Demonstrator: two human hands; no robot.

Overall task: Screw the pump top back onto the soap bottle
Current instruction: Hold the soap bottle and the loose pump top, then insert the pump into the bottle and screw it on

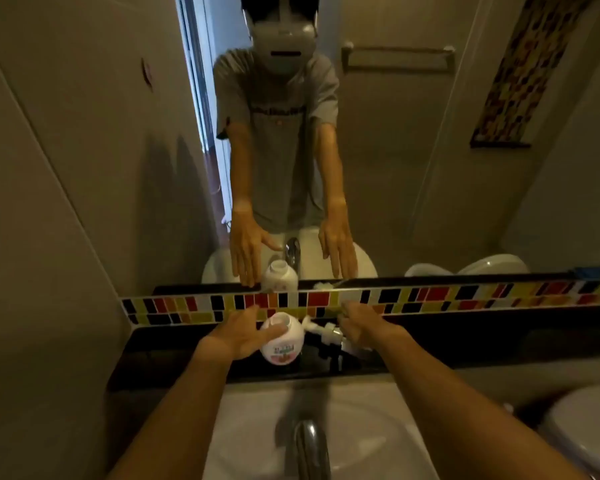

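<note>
A squat white soap bottle with an open neck and a coloured label stands on the dark ledge behind the sink. My left hand lies against its left side, thumb across the front, fingers spread. The white pump top lies on its side on the ledge just right of the bottle. My right hand reaches over the pump's right end, fingers apart; I cannot tell whether it touches the pump.
A white basin with a chrome tap sits below the ledge. A coloured tile strip and a mirror rise behind it. A toilet stands at the lower right.
</note>
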